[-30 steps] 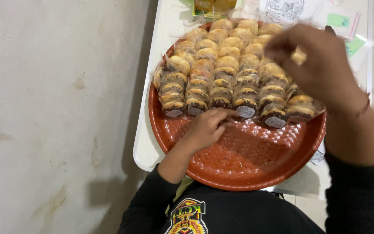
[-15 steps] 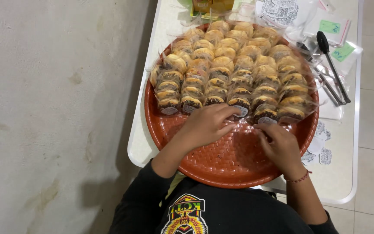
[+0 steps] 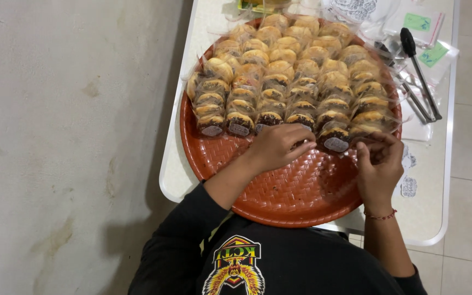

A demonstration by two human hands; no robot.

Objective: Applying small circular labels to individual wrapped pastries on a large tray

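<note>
Head view: my left hand (image 3: 277, 146) lies curled, fingers pressed down on a wrapped pastry (image 3: 300, 121) at the front of the rows. My right hand (image 3: 379, 166) pinches clear wrapping at the right end of the front row; what is inside the pinch I cannot tell.

The wrapped pastries (image 3: 293, 76) fill the far half of the round woven tray (image 3: 279, 188) in close rows. The near half, toward its front rim, is bare weave, so I judge the filling roughly half done.

Black tongs (image 3: 419, 71) lie near the table's (image 3: 430, 218) right edge.

Against half a second ago, my right hand has moved from the bare weave to the front row; my left has barely shifted.
</note>
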